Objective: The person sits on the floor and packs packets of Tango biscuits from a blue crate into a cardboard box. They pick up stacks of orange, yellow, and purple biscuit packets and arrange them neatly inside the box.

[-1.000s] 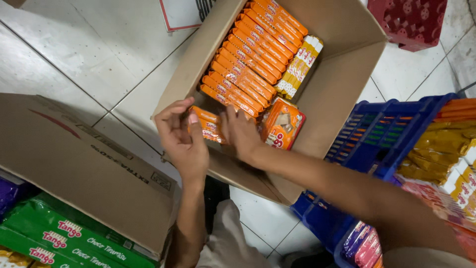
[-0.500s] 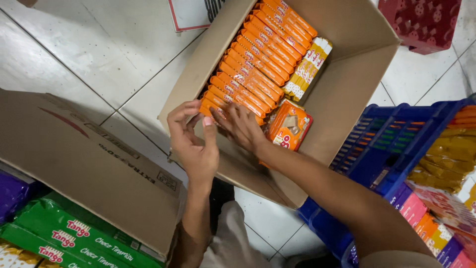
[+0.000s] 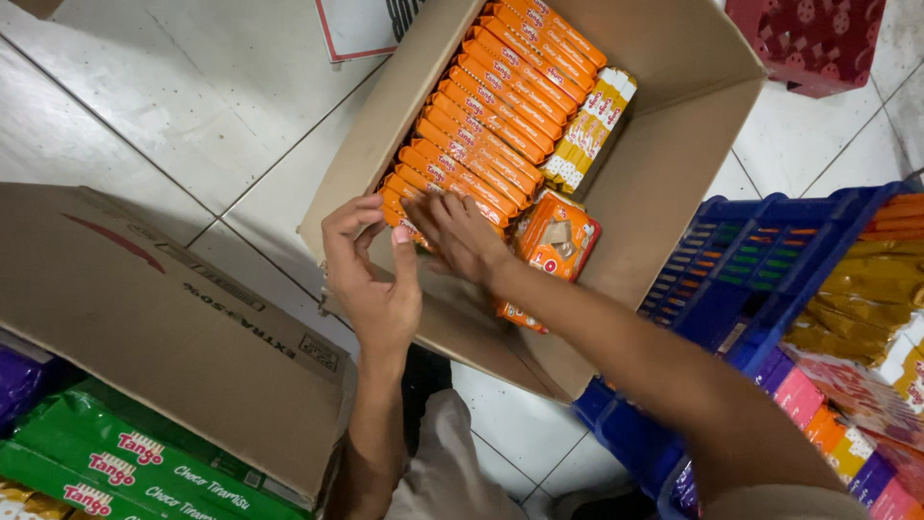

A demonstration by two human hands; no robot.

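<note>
Orange packs fill your box [image 3: 674,173].
Your left hand [image 3: 371,279] and right hand [image 3: 462,236] pinch an orange pack [image 3: 409,226] at its near edge; a blue crate [image 3: 731,289] stands just right.

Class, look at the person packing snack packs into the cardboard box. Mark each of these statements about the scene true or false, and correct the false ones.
1. Both hands are at the near end of the row of orange packs. True: the left hand and right hand meet there.
2. The cardboard box stands on a wooden table. False: it stands on a tiled floor.
3. A blue crate sits to the right of the box. True.
4. The green packs lie inside the blue crate. False: they lie at the lower left, under another box's cardboard flap.
5. The box is full to the brim. False: its right part is bare.
</note>
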